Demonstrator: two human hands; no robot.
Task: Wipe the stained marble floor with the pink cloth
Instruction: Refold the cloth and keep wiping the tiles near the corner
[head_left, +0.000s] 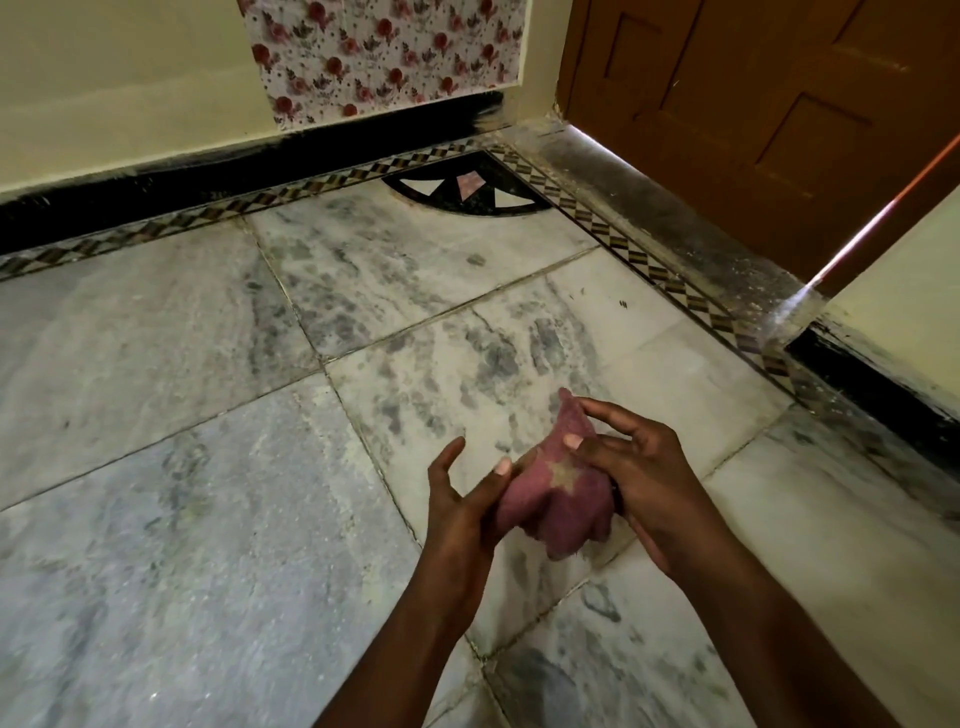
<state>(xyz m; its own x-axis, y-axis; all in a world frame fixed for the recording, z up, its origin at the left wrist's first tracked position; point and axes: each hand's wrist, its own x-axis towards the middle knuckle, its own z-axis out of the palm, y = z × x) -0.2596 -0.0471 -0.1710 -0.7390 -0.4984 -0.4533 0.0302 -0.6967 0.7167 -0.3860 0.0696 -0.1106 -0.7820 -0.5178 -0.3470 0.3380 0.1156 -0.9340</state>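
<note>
**Pink cloth held up between both hands**

The pink cloth (558, 499) is bunched and held above the marble floor (208, 467), not touching it. The right hand (639, 478) grips it, fingers curled round its upper part. The left hand (467, 499) presses its thumb against the cloth's left side, its other fingers spread. The bundle's long axis runs up and down, one pointed corner upward toward the door (753, 104), the loose end hanging down. Grey stains mark the tiles ahead.
</note>
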